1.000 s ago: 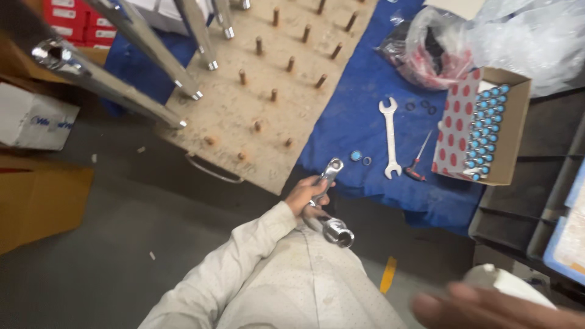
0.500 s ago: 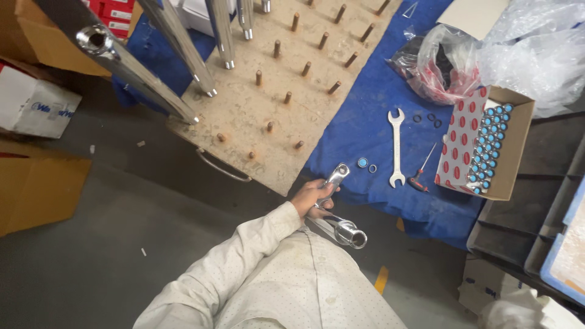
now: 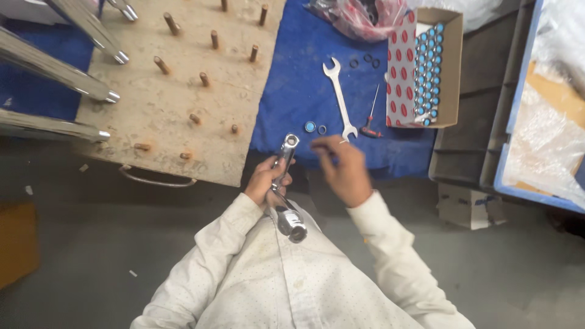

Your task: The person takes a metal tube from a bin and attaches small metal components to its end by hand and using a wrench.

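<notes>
My left hand (image 3: pixel 266 180) grips a shiny chrome tap fitting (image 3: pixel 285 152) by its middle, one open end pointing at the blue cloth (image 3: pixel 304 73), the other end (image 3: pixel 292 224) against my white shirt. My right hand (image 3: pixel 344 169) hovers just right of the fitting, blurred, its fingers pinched near the fitting's top; whether it holds a small part I cannot tell. A small blue ring (image 3: pixel 310 127) and a dark ring (image 3: pixel 322 130) lie on the cloth just beyond the fitting. A silver open-ended spanner (image 3: pixel 340 100) and a small red-handled screwdriver (image 3: pixel 369 126) lie further right.
A wooden board (image 3: pixel 183 103) with several upright pegs lies to the left; long chrome tubes (image 3: pixel 55 67) stand on some pegs. A cardboard box (image 3: pixel 426 67) of blue-capped parts sits at the right, a plastic bag (image 3: pixel 359 15) behind it, grey and blue crates (image 3: pixel 487 122) further right.
My right hand has come into view and reached up beside the fitting's top end. The view has shifted, and my left hand still holds the fitting.
</notes>
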